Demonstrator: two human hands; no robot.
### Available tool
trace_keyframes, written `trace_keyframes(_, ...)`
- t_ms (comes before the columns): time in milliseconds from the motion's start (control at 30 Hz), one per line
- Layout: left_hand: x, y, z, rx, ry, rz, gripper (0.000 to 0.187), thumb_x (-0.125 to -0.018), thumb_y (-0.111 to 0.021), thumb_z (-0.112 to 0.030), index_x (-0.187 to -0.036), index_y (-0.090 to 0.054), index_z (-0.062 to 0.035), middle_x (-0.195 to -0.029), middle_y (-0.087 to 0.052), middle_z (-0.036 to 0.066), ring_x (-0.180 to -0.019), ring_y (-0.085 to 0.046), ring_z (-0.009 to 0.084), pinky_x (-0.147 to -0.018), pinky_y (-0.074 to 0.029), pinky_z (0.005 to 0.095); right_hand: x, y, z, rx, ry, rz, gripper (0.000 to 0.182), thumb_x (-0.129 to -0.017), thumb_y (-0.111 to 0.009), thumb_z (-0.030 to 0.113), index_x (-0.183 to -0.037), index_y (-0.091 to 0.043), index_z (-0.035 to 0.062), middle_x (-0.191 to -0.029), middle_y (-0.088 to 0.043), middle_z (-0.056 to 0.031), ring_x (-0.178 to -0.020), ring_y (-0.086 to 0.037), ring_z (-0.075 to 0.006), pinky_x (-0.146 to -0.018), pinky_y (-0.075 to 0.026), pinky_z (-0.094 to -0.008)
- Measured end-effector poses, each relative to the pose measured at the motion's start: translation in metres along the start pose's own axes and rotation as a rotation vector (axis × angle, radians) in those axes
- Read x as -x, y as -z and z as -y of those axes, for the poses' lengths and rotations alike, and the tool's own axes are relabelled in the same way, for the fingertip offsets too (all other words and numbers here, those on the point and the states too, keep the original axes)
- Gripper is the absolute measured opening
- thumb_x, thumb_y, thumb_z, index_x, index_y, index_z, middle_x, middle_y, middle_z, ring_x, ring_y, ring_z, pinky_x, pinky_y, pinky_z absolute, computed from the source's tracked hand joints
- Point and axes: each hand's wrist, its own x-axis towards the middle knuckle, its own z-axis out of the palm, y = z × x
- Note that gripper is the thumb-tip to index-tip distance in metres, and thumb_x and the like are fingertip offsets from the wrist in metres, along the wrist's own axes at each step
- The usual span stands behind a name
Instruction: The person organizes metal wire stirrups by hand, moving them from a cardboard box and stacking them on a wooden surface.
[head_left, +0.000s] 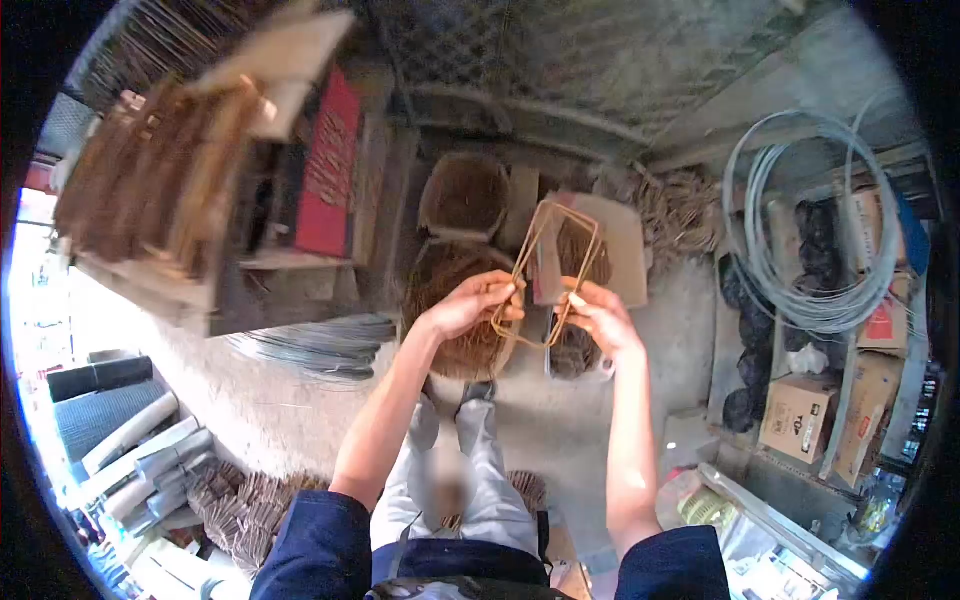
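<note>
Between my two hands is a rectangular metal stirrup (572, 214), brownish and bent from thin bar, with rounded corners; its outline looks doubled. My left hand (472, 304) pinches its left long side with thumb and fingers. On the opposite side, my right hand (597, 312) grips it near the lower right corner. The stirrup is held up in front of me, tilted, overlapping a pale open box (627, 255) in this view. Below my left hand stands a round container (425, 275) filled with brown metal pieces.
Another filled container (464, 195) sits farther back. At left, a wooden shelf holds brown stirrup bundles (150, 180) beside a red box (330, 165). Coiled wire (760, 260) hangs at right above cardboard boxes (797, 418). Mesh rolls (130, 430) and stacked stirrups (250, 510) lie lower left.
</note>
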Motion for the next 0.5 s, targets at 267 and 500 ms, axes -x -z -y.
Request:
trace_keyframes(267,0.06,-0.148,-0.123,-0.611,-0.1,-0.088,0.013,-0.088,-0.051,-0.011,-0.091,-0.049,0.0013,-0.081,-0.06,0.009,-0.076,-0.061,0.016,-0.066,-0.051,0.0283,0.052,-0.075,0.079,-0.111,0.301,-0.393,0.038,-0.085,-0.058,0.031,-0.106,-0.055,0.0,-0.096,-0.061,-0.0081,-0.082,-0.055,-0.0127,-0.072,-0.042,-0.0252)
trace_keyframes(500,0.101,-0.174,-0.13,-0.906,-0.248,-0.32,0.016,-0.087,-0.052,-0.01,-0.096,-0.05,0.0026,-0.081,-0.062,0.01,-0.073,-0.06,0.0148,-0.065,-0.048,0.028,0.062,-0.13,0.137,0.115,0.272,-0.235,0.017,-0.079,-0.066,0.017,-0.086,-0.061,0.0018,-0.078,-0.062,-0.005,-0.067,-0.061,-0.0138,-0.057,-0.048,-0.0239)
